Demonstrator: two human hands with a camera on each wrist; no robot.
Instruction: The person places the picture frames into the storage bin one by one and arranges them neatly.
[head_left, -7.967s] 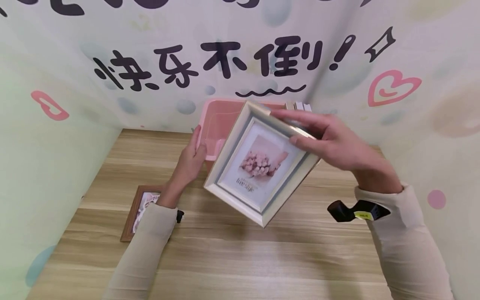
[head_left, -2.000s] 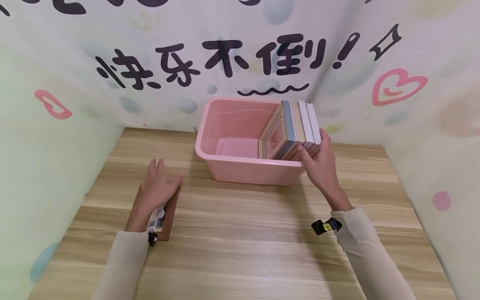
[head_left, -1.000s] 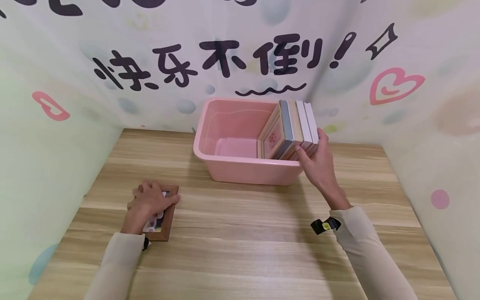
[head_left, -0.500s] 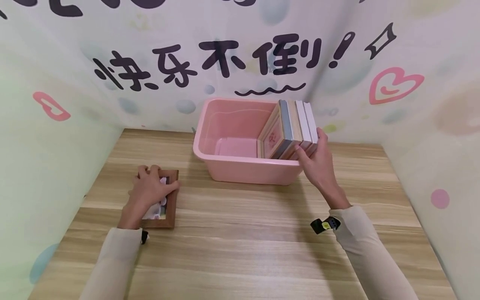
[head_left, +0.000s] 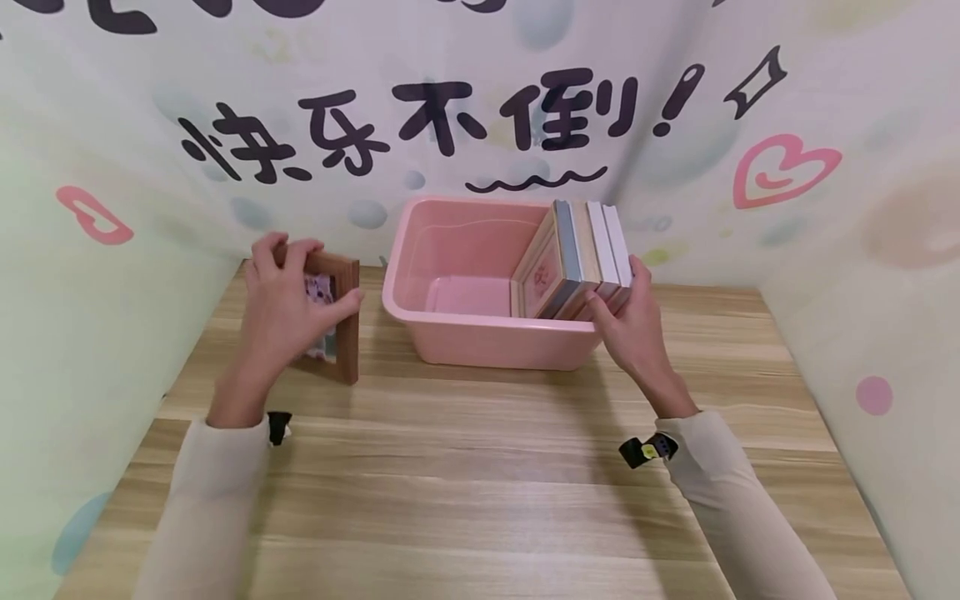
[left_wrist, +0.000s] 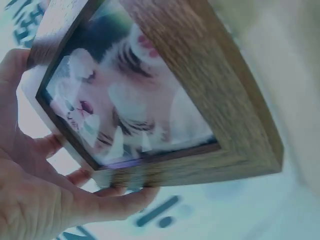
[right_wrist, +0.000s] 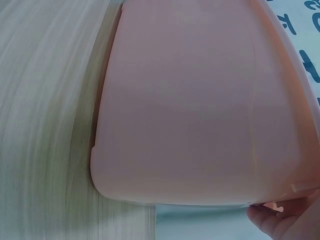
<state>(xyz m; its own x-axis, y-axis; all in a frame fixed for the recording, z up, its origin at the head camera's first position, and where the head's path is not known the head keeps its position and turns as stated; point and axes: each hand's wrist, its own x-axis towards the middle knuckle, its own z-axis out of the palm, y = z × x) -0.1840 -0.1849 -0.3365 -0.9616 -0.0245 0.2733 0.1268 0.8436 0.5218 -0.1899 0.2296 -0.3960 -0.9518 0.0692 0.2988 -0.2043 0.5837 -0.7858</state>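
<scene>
My left hand (head_left: 277, 312) grips a brown wooden picture frame (head_left: 348, 325) from above, left of a pink plastic tub (head_left: 495, 342). The frame is tipped up off its flat side, and its picture of a white tiger cub (left_wrist: 125, 100) shows in the left wrist view. Fingers hook over the top edge, thumb along the right side. My right hand (head_left: 637, 333) holds the tub's front right corner, thumb tip over the rim by the stacked frames. In the right wrist view, the right fingertips (right_wrist: 265, 220) sit at the tub's rim.
Several picture frames (head_left: 573, 258) stand on edge, packed at the tub's right end, and the pink floor (head_left: 468, 296) shows on its left. The tub stands on a wood-grain table (head_left: 480, 483) against a printed cloth backdrop (head_left: 420, 50).
The left hand came off the tub, reached down to the flat-lying brown frame and raised it toward the back. The flower-picture frame has left the right hand, which now holds the tub's corner.
</scene>
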